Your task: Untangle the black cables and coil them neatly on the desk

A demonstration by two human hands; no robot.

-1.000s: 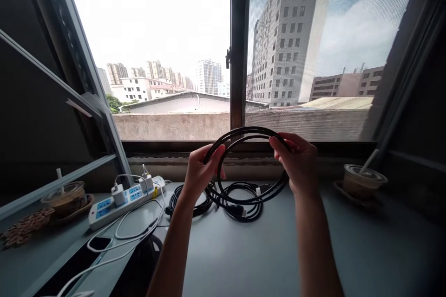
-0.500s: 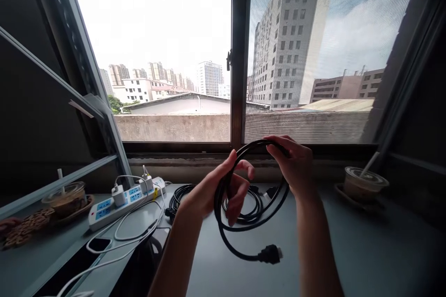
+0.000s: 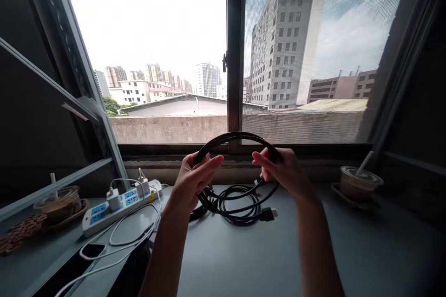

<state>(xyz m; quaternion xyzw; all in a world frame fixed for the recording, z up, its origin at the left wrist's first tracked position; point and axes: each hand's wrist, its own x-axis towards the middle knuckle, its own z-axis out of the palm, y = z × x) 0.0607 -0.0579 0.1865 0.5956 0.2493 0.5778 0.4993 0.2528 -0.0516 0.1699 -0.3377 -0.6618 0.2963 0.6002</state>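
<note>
A black HDMI cable (image 3: 234, 135), looped into a coil, is held up between my two hands above the table. My left hand (image 3: 197, 178) is wrapped round the coil's left side, its thumb pointing inward. On the right side, my right hand (image 3: 278, 167) grips the coil with its thumb across the front. A plug (image 3: 267, 214) hangs at the lower right, its metal end pointing right. Behind and below, another coiled black cable (image 3: 240, 220) lies on the table, partly overlapped by the lower loops in my hands.
A white power strip (image 3: 121, 204) with plugged-in chargers and white cables stands left, near a dark phone (image 3: 92, 250). Lidded drink cups stand at the far left (image 3: 59, 204) and right (image 3: 360, 183). The window (image 3: 235, 60) rises behind the grey table (image 3: 244, 264).
My hands have moved apart and now hold the coil from both sides, its loop wider and facing me. My left fingers have closed round it. The hanging plug has risen.
</note>
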